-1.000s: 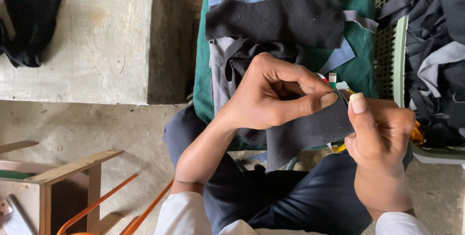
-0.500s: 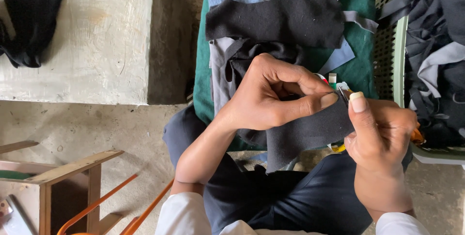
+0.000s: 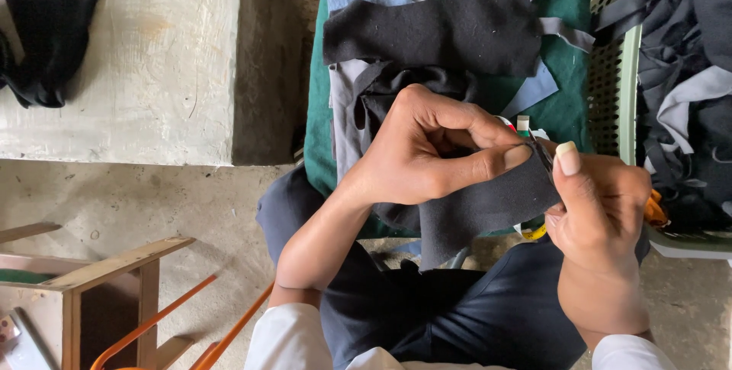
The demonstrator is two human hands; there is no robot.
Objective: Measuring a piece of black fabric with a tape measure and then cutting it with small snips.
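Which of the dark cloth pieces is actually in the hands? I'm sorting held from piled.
The dark strip pinched between left hand and right hand; the other black piece lies flat on the green cloth.

The person wore a white top with its sleeves pushed up above the elbows, leaving both forearms bare. Dark navy trousers covered the legs. The left hand and right hand were ungloved, and the right thumbnail was long and pale.
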